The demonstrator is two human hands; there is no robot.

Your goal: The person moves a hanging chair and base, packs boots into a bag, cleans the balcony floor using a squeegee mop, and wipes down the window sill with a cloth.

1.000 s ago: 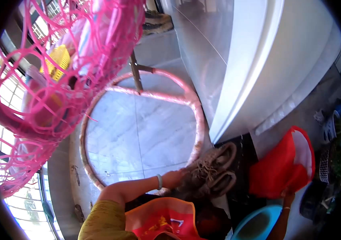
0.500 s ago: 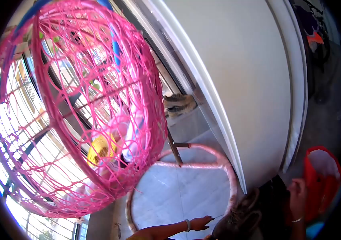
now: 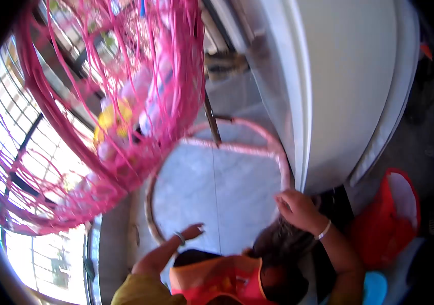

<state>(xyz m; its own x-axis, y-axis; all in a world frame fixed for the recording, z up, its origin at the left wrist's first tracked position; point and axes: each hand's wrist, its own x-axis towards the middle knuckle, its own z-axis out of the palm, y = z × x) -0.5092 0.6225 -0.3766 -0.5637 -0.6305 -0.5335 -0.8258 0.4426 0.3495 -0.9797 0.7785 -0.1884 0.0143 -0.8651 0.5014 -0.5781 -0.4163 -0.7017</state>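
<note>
My left hand (image 3: 193, 232), with a pale bangle at the wrist, hangs over the floor inside the ring-shaped stand base. Its fingers are stretched out and hold nothing. My right hand (image 3: 298, 207), with a thin bracelet, is above dark shoes (image 3: 283, 236) near the right side of the ring base (image 3: 281, 170). Its fingers are loosely bent, somewhat blurred, and nothing shows in them. Neither hand touches the pink woven hanging chair (image 3: 181, 96) at upper left. Inside the chair lie a yellow item (image 3: 115, 119) and pale bundled cloth, partly hidden by the weave.
A large white panel (image 3: 349, 91) stands at right. Below it sits a red bag (image 3: 380, 229) with a light inside, near a light blue object (image 3: 374, 288). Barred windows (image 3: 54, 254) line the left. Blurred shoes (image 3: 224, 65) stand behind the chair.
My right hand has moved left, from beside the red bag to above the dark shoes. My left hand has moved left and up. The view has shifted, and my red-orange apron now shows.
</note>
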